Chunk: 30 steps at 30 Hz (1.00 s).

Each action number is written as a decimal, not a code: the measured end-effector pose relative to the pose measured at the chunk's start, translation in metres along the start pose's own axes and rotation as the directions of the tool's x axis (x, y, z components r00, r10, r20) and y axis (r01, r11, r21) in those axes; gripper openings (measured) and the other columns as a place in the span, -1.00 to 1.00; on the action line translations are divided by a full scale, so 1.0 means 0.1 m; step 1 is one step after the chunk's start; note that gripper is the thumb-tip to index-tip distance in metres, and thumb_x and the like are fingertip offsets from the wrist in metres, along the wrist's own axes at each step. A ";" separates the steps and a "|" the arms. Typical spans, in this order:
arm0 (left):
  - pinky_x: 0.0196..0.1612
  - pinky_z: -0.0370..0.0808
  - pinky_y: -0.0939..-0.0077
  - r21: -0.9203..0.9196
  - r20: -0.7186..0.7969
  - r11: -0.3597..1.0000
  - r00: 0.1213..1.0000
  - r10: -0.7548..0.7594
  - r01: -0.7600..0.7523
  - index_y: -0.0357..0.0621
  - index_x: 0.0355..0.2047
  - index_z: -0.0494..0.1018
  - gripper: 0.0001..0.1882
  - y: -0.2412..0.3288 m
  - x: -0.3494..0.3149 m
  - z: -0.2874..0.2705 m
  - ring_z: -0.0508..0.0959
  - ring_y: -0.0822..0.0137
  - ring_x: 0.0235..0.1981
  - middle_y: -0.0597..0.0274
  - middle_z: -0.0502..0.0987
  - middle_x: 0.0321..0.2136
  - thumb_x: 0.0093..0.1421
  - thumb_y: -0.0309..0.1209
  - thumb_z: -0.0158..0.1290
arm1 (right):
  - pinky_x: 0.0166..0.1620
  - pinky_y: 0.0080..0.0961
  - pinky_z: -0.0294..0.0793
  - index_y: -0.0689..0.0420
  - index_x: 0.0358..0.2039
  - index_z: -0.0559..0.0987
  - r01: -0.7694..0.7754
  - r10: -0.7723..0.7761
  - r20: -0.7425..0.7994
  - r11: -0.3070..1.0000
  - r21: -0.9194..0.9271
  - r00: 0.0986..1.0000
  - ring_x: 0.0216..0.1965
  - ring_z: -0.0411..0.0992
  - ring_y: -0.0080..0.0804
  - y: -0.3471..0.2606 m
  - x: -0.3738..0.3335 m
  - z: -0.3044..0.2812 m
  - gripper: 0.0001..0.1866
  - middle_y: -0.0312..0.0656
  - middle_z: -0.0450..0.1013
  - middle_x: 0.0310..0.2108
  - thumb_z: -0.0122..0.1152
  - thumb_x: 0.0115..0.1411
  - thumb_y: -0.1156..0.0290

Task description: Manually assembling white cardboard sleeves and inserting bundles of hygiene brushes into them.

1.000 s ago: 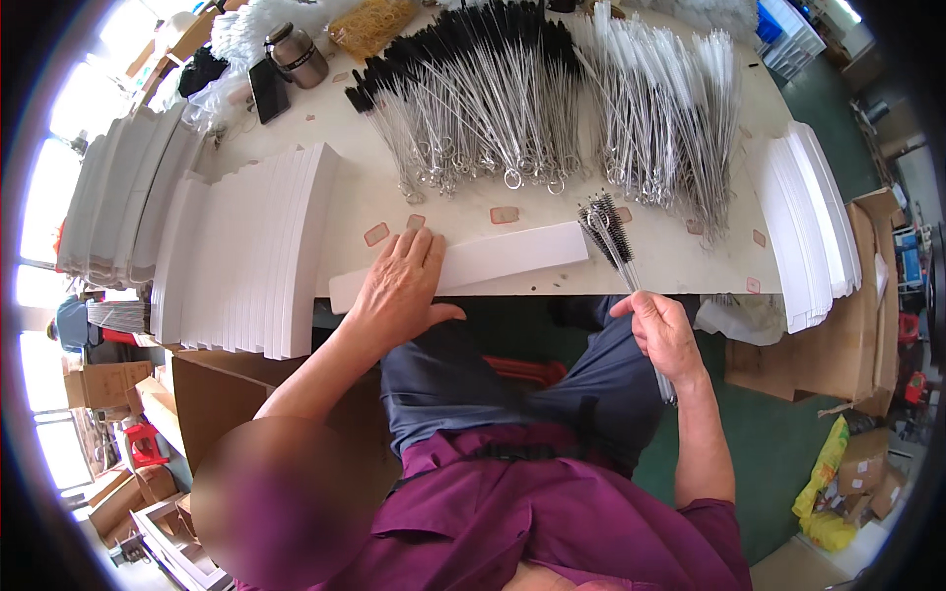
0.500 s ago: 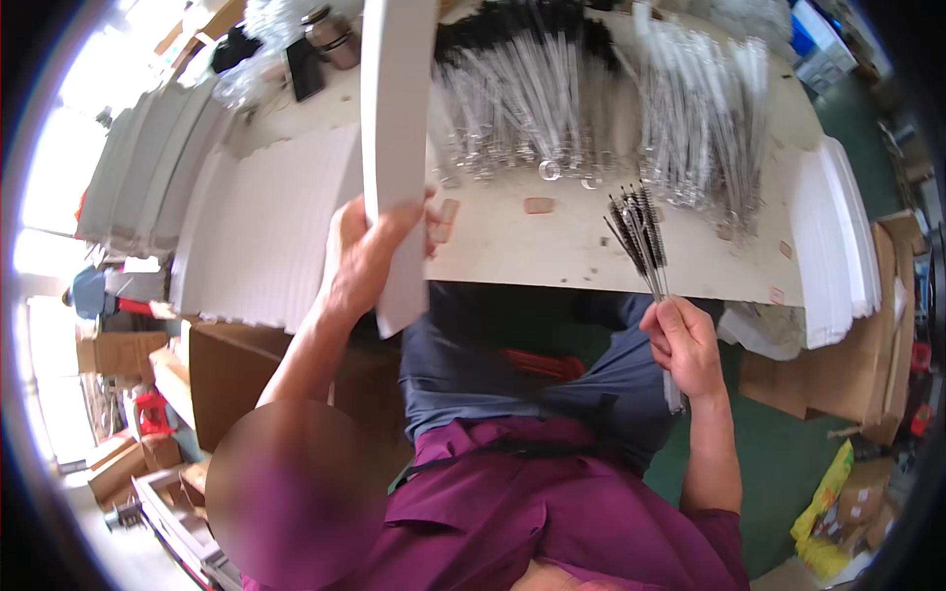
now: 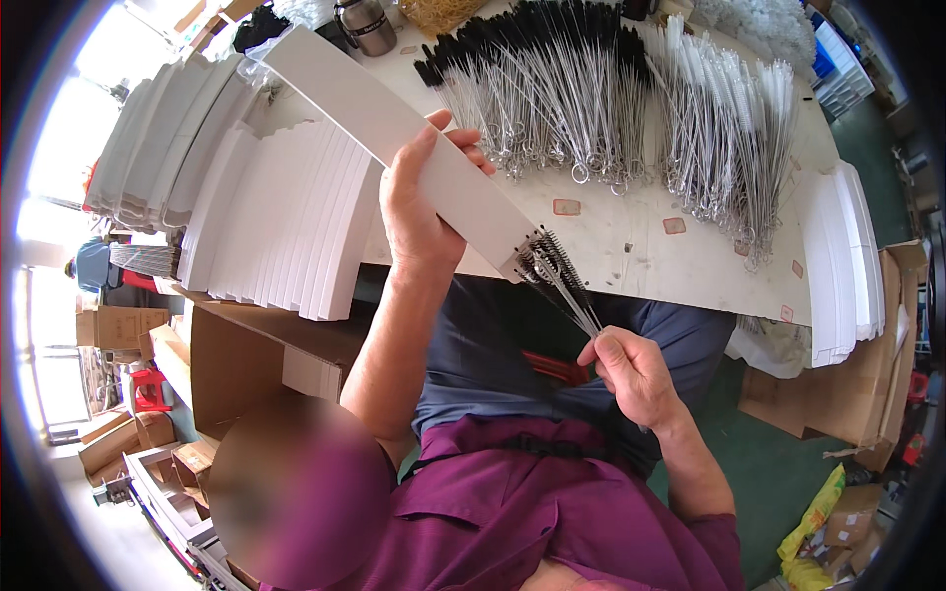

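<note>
A long, narrow white box (image 3: 365,98) is gripped in my left hand (image 3: 424,202), slanting from upper left down to the middle, its lower end over the table's front edge. My right hand (image 3: 631,374) pinches a small bundle of thin brushes (image 3: 562,281) by their wire stems. Their black bristle heads point up and left and meet the box's lower end; how far they are inside it I cannot tell. Farther back lie a heap of black-bristled wire brushes (image 3: 552,89) with looped ends and a heap of white-bristled ones (image 3: 729,128).
White boxes stand in a row (image 3: 286,217) on the table's left, with more stacked white boxes (image 3: 163,148) beyond. Flat white boxes (image 3: 843,266) lie at the right edge. A metal flask (image 3: 367,25) stands at the back. Open cartons (image 3: 236,364) sit below left.
The white box has tilted from upright to a slant, its lower end moving right. My right hand has brought the brushes left to that end.
</note>
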<state>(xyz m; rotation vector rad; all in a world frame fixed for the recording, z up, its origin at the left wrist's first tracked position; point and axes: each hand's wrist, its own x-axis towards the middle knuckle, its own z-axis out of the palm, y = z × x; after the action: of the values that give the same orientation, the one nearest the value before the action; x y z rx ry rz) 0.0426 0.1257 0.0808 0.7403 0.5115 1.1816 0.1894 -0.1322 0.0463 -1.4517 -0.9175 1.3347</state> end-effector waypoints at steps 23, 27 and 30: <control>-0.24 0.52 0.19 -0.060 0.127 0.995 0.990 -0.066 0.074 -0.39 0.10 0.40 -0.44 -0.08 -0.09 -0.08 0.53 0.19 -0.38 -0.12 0.57 -0.30 0.30 -0.14 0.06 | -0.60 -0.68 0.03 0.27 -0.36 0.60 -0.419 0.328 0.343 0.877 0.236 0.880 -0.67 0.02 -0.77 -0.14 0.18 -0.40 -0.51 -0.52 0.13 -0.67 0.00 0.55 0.11; -0.25 0.47 0.23 -0.059 0.072 0.996 0.995 -0.062 0.067 -0.36 0.08 0.44 -0.46 -0.15 -0.12 -0.05 0.49 0.20 -0.40 -0.08 0.55 -0.31 0.29 -0.13 0.09 | -0.60 -0.69 0.00 0.25 -0.39 0.60 -0.366 0.314 0.270 0.915 0.168 0.910 -0.67 0.00 -0.78 -0.14 0.21 -0.43 -0.51 -0.53 0.13 -0.67 0.02 0.54 0.10; -0.23 0.47 0.22 -0.112 -0.036 0.991 0.996 -0.078 0.074 -0.39 0.06 0.45 -0.47 -0.20 -0.15 -0.05 0.50 0.19 -0.39 -0.10 0.55 -0.30 0.30 -0.14 0.09 | -0.59 -0.68 0.00 0.25 -0.40 0.60 -0.325 0.291 0.213 0.933 0.152 0.933 -0.66 0.00 -0.79 -0.11 0.22 -0.38 -0.52 -0.55 0.13 -0.67 0.03 0.54 0.12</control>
<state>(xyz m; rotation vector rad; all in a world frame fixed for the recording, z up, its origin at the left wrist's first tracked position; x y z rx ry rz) 0.0467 0.1091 0.0623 0.5979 0.4995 1.1465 0.2305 -0.1134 0.0490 -1.3810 -0.6758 1.7670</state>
